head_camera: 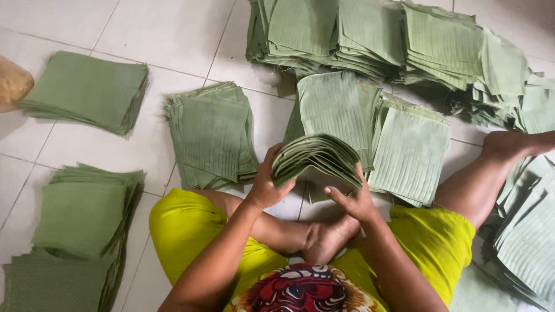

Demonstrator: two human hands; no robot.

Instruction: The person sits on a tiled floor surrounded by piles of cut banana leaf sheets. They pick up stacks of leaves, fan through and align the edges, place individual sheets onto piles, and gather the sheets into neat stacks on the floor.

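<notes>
White tiled floor (173,34), green stacks around. Bent leaf bundle (315,159) arched between both hands: left hand (265,188) clamped its left end, right hand (352,199) pinched the right underside.

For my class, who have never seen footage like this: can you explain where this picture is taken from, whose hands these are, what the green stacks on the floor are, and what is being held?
There is no machine here. One camera, worn on the person's head, looks down at their own lap and hands as they sit cross-legged on a pale tiled floor. Around them lie many stacks of square-cut green leaf sheets, ribbed like banana leaf, though the material cannot be told for certain. The left hand and the right hand together hold a curved bundle of sheets, bent into an arch; each has a closed grip on one side of it. The yellow is the person's shorts.
</notes>
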